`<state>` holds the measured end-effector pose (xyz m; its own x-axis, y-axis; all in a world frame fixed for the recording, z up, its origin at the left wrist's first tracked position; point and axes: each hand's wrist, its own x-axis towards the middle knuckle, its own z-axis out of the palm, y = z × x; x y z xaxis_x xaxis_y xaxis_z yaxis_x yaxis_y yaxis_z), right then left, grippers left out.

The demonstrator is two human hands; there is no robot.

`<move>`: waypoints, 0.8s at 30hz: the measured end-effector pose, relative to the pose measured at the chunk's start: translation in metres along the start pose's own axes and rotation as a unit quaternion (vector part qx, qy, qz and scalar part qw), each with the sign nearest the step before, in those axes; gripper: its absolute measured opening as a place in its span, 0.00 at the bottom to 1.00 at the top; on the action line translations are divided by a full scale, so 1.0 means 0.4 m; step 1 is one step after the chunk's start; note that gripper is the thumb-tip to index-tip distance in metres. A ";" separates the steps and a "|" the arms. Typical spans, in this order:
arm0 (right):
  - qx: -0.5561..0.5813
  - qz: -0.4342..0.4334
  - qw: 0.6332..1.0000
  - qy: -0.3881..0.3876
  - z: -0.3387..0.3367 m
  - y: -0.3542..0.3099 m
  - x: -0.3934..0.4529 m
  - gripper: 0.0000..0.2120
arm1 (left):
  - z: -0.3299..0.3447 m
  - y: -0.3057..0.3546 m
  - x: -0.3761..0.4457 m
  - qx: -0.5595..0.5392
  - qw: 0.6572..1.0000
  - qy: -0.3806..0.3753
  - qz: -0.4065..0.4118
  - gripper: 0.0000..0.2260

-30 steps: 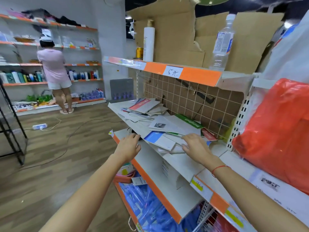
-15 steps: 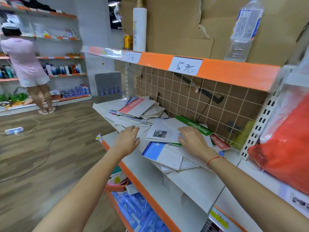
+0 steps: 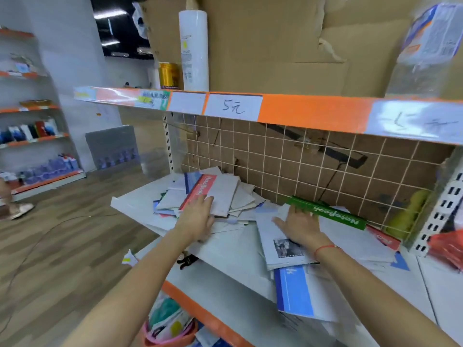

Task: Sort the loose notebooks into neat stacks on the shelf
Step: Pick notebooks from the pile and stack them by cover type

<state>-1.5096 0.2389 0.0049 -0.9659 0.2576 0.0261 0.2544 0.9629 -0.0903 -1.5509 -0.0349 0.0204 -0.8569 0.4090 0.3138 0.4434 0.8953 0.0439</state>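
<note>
Hands point(image 3: 198, 216) now farther in, flat on notebooks point(image 3: 218, 194).

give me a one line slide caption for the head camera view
Both hands reach into loose notebooks on the shelf: left hand on the red-banded notebook, right hand beside the green notebook.

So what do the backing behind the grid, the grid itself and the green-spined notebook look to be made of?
Backing: brown corrugated cardboard by its look, matte, with a torn edge on the sheet above. Grid: probably wire with a pale coating, thin crossing rods. Green-spined notebook: paper with a card cover, slightly glossy, printed lettering.
</note>
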 end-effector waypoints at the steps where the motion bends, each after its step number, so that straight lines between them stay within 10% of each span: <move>1: -0.011 0.008 1.000 0.002 0.001 -0.007 0.009 0.39 | 0.005 -0.023 0.012 0.007 1.000 -0.003 0.008 0.21; 10: -0.079 -0.023 0.996 0.034 -0.043 -0.046 -0.053 0.24 | 0.058 -0.085 0.067 -0.006 0.997 -0.045 0.057 0.26; 24: -0.093 0.019 0.995 0.028 -0.045 -0.041 -0.195 0.33 | 0.074 -0.050 0.078 0.061 0.992 -0.102 0.044 0.34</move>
<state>-1.4375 0.2043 0.0222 -0.9523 0.2936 0.0831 0.3008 0.9491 0.0941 -1.5943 -0.0348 0.0012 -0.8567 0.5034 0.1120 0.4952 0.8637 -0.0943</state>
